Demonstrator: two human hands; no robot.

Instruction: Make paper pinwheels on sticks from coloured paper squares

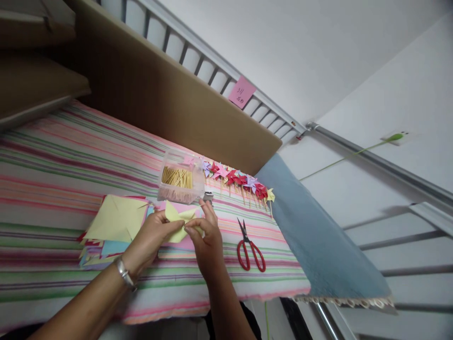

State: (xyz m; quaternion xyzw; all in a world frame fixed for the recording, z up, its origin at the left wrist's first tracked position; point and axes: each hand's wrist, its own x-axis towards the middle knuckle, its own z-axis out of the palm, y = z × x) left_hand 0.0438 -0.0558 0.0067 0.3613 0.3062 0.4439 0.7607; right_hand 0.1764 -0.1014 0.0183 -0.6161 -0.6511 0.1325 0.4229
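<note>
My left hand (151, 234), with a silver bracelet at the wrist, pinches a pale yellow paper pinwheel (172, 212) whose corners are partly folded inward. My right hand (209, 240) is closed at the paper's middle, thumb and forefinger pinching a folded corner there. A tiny item at the pinch point is too small to name. Under the hands lies a pink sheet (187, 243). Left of them sits a stack of coloured paper squares (118, 218), a yellow one on top. Just beyond the hands stands a clear plastic box (166, 194) of thin wooden sticks (177, 177).
Red-handled scissors (250, 249) lie right of my hands, blades pointing away. Finished pinwheels on sticks (235, 178) line the far edge, against a cardboard panel (177, 108). Striped cloth (63, 189) covers the table. Cardboard boxes (38, 85) are at far left; metal rails (382, 165) at right.
</note>
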